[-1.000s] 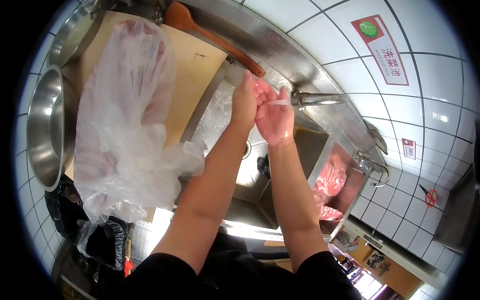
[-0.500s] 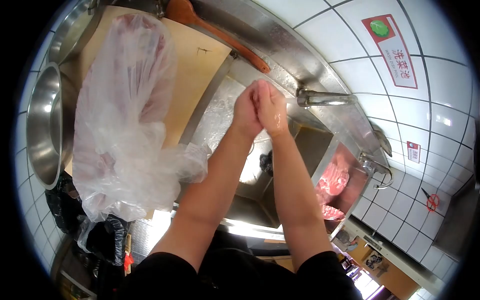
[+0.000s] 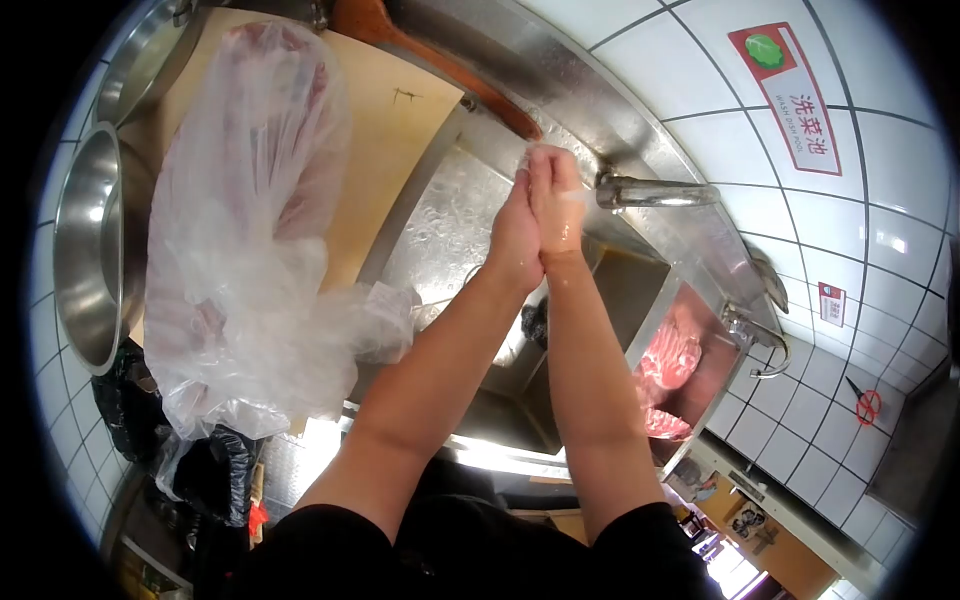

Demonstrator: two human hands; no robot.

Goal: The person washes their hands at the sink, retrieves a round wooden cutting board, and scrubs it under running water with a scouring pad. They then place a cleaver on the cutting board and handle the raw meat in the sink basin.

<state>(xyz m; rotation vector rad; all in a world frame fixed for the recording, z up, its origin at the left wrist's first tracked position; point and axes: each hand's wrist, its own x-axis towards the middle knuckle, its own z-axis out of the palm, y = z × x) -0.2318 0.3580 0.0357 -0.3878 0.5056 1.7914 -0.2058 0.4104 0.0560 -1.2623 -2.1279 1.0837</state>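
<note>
Over the sink (image 3: pixel 425 215), my left hand (image 3: pixel 515 235) and my right hand (image 3: pixel 558 205) are clasped against each other, palm to palm. Both look wet, and drops cling to the right wrist. The right fingers bend over the tips of the left ones, whose inner side is hidden. Water from the metal faucet (image 3: pixel 655 192) reaches the back of the right hand. Only the two hands show in the grip. Below the wrists, a dark lump (image 3: pixel 535 325) lies in the sink, partly covered by the right forearm.
Meat in a clear plastic bag (image 3: pixel 240 230) covers much of the cutting board (image 3: pixel 385 150) at left. A wooden paddle (image 3: pixel 450 65) lies along the back ledge. Steel bowls (image 3: pixel 90 250) stand far left. Raw meat (image 3: pixel 670 360) sits in the right basin, near a second faucet (image 3: pixel 765 345).
My clasped hands have shifted slightly right and away from me, closer to the faucet. The right hand has turned, showing more of its back, with water now falling on it.
</note>
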